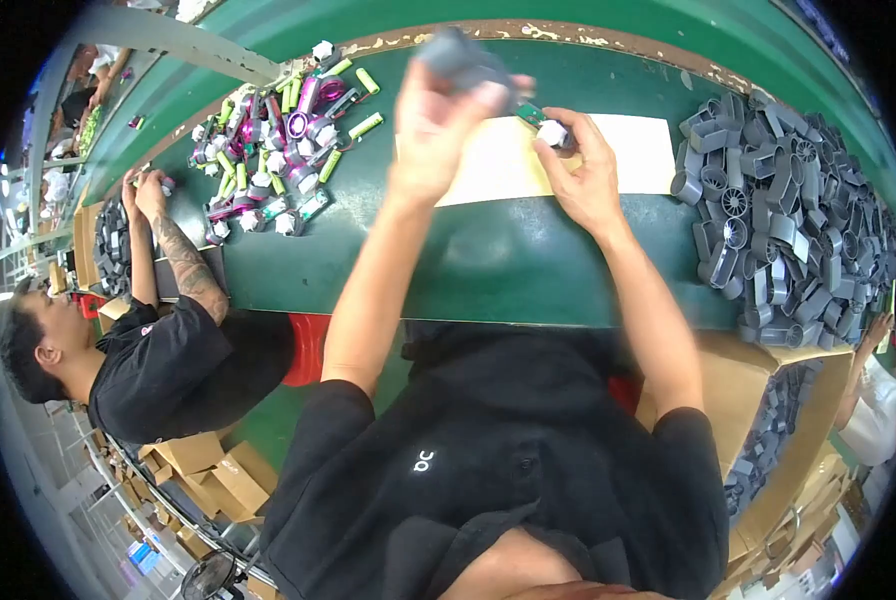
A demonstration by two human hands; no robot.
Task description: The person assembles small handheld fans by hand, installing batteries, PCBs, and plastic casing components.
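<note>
My left hand [430, 150] is closed around a dark grey plastic housing [458, 62], raised over the far side of the green bench; both are smeared by motion. To its right, my right hand [590, 178] pinches a small motor assembly between thumb and fingers. It has a white finned end [552, 134] and a green circuit board [530, 113] pointing toward the housing. Whether board and housing touch, I cannot tell. Beneath both hands lie pale yellow and white sheets [636, 150].
A heap of assemblies with green cells [278, 150] lies at left, and a large pile of grey housings [768, 200] at right. Below that pile stands a cardboard box [713, 390] of grey parts. A co-worker [158, 370] sits at left, handling a part.
</note>
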